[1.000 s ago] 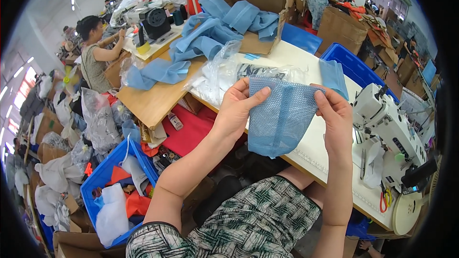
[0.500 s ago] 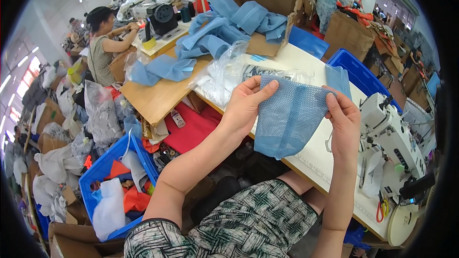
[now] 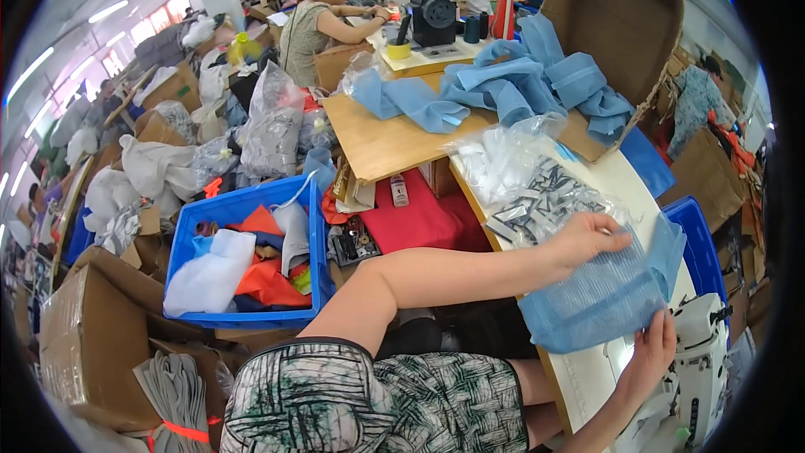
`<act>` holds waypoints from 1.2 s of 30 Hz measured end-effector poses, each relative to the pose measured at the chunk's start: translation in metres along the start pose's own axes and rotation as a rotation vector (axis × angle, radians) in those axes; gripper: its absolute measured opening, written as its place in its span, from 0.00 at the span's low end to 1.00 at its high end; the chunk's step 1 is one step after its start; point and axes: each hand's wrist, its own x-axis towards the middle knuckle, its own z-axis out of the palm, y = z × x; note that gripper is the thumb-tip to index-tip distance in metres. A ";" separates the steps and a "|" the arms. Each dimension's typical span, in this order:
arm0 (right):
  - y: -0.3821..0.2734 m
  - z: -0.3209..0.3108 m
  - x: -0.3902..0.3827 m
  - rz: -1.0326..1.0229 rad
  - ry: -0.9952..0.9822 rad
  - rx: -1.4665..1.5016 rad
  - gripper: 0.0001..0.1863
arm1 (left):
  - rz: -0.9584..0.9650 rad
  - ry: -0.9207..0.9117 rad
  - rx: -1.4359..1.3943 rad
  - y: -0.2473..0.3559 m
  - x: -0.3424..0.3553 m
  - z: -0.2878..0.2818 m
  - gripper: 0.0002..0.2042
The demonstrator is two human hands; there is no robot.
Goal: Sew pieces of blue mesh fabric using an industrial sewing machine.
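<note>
A piece of light blue mesh fabric hangs between my hands over the front edge of the white worktable. My left hand pinches its upper edge between thumb and fingers. Lower down, my right hand grips the right corner, its fingers partly behind the cloth. Just beyond the mesh lies another blue fabric piece on the table. Close to my left hand is a clear plastic bag of small black-and-white labels. The white sewing machine stands right of my right hand.
Blue mesh strips are heaped on the wooden board, before an open cardboard box. A blue crate of scraps sits at left, near a brown carton. A co-worker sits at a black machine.
The view has swung left. The mesh has turned and come lower over the table edge, still in both hands. My right hand has dropped to its lower right corner.
</note>
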 end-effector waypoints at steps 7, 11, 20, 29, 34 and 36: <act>0.037 -0.070 -0.028 0.152 0.166 0.036 0.15 | -0.324 -0.139 0.235 -0.071 0.030 0.025 0.10; 0.053 -0.113 -0.047 0.211 -0.008 -0.272 0.15 | -0.354 -0.334 0.561 -0.137 0.082 0.035 0.09; 0.109 -0.062 -0.051 -0.328 -0.147 -0.826 0.05 | 0.264 -0.459 1.805 -0.224 0.118 0.106 0.10; 0.090 -0.058 -0.073 -0.314 -0.085 -1.065 0.04 | 0.303 -0.351 1.322 -0.244 0.053 0.086 0.09; 0.087 -0.051 -0.073 -0.431 -0.011 -0.992 0.11 | 0.429 -0.319 1.225 -0.216 0.038 0.077 0.06; 0.077 -0.037 -0.065 -0.419 -0.005 -0.991 0.11 | 0.393 -0.257 1.203 -0.196 0.040 0.070 0.05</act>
